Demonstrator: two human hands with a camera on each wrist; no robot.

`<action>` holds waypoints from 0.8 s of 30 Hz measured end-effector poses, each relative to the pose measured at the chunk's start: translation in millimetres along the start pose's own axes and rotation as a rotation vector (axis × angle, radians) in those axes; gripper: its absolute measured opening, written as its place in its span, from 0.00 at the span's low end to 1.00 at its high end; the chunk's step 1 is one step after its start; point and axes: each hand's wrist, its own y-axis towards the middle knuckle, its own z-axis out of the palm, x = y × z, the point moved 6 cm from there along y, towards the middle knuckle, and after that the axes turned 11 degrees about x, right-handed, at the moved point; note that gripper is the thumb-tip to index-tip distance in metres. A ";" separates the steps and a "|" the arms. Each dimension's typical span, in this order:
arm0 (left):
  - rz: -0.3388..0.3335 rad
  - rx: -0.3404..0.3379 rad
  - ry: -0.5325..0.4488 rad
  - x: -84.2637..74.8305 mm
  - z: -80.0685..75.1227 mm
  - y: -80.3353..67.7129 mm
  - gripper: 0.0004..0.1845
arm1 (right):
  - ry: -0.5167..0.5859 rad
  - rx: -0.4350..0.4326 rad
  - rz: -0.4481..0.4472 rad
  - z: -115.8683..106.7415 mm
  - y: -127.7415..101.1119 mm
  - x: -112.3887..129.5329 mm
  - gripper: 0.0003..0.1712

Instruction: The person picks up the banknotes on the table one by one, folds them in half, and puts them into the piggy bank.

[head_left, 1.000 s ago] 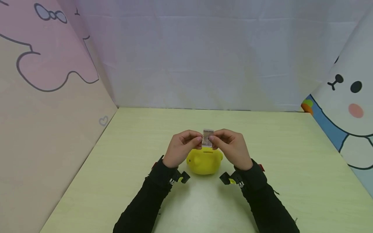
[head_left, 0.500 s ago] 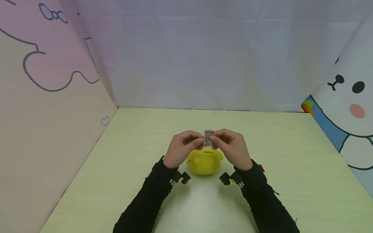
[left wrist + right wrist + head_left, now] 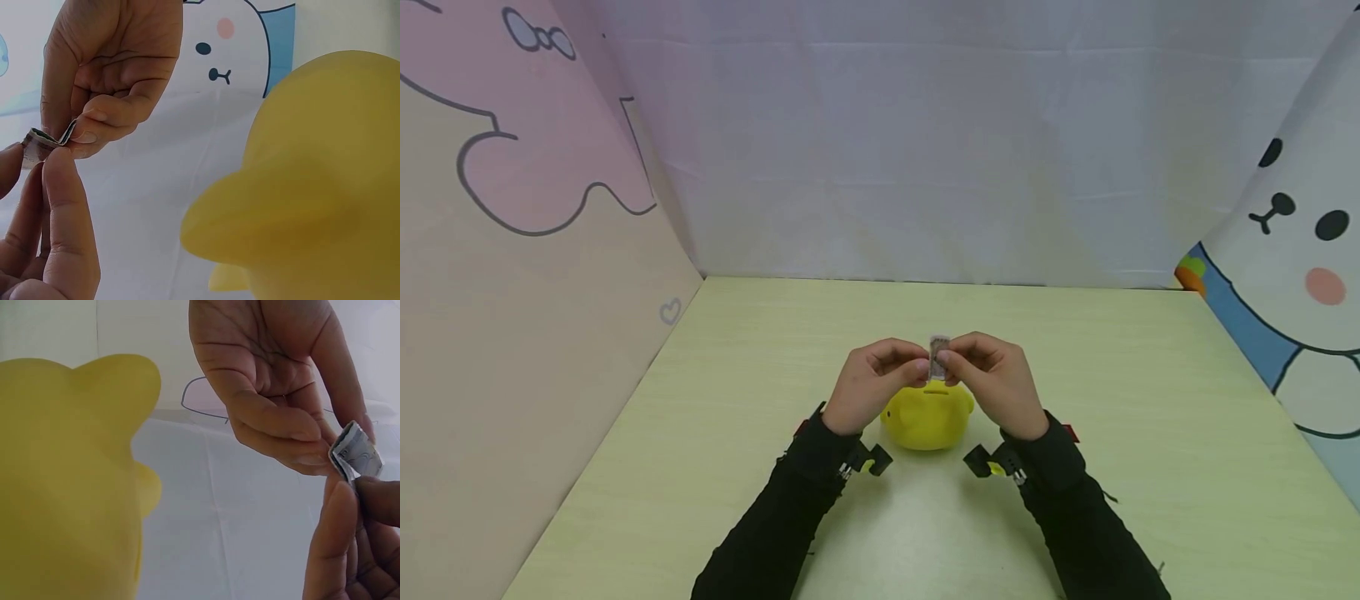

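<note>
A small folded banknote (image 3: 938, 357) is pinched between my left hand (image 3: 919, 365) and my right hand (image 3: 948, 358), thumb and fingertips of each on its side edges. The hands hover just above a yellow piggy bank (image 3: 925, 421) that stands on the green table (image 3: 1112, 400); its slot (image 3: 934, 389) faces up right under the note. In the left wrist view the banknote (image 3: 47, 139) sits between my left fingers (image 3: 59, 212) and the right hand (image 3: 106, 75), with the piggy bank (image 3: 312, 200) to the right. In the right wrist view the banknote (image 3: 356, 453) is folded over, beside the piggy bank (image 3: 62, 487).
Cartoon-printed panels wall the table: a pink one (image 3: 535, 208) on the left, a plain pale sheet (image 3: 925, 150) at the back, a rabbit print (image 3: 1300, 275) on the right. Black sleeves with wrist cameras (image 3: 872, 457) lie over the near table.
The banknote looks narrower between the fingertips than a second ago, and the left hand has shifted slightly right. The piggy bank has not moved.
</note>
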 end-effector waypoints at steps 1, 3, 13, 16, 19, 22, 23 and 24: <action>0.000 -0.001 0.001 0.2 0.5 -0.6 0.13 | 0.003 0.001 -0.003 0.4 -0.3 -0.1 0.05; 0.003 -0.003 0.003 1.6 1.3 -1.3 0.13 | 0.011 0.004 -0.008 1.1 -1.5 0.3 0.05; -0.002 -0.011 0.007 8.7 4.1 -4.1 0.12 | 0.021 0.020 -0.024 4.1 -4.8 -4.1 0.04; -0.001 -0.016 0.009 11.1 4.7 -4.8 0.12 | 0.032 0.019 -0.025 5.3 -5.8 -5.5 0.04; 0.006 -0.024 0.026 11.4 5.6 -6.2 0.12 | 0.036 0.017 -0.025 6.7 -7.1 -6.3 0.04; 0.006 -0.035 0.050 11.0 6.9 -8.0 0.11 | 0.029 0.016 -0.023 8.1 -8.3 -7.0 0.04; 0.007 -0.039 0.058 11.0 7.4 -8.4 0.11 | 0.023 0.017 -0.021 8.5 -8.6 -7.2 0.05; 0.005 -0.043 0.062 11.0 7.9 -8.9 0.11 | 0.020 0.018 -0.019 8.9 -8.9 -7.8 0.05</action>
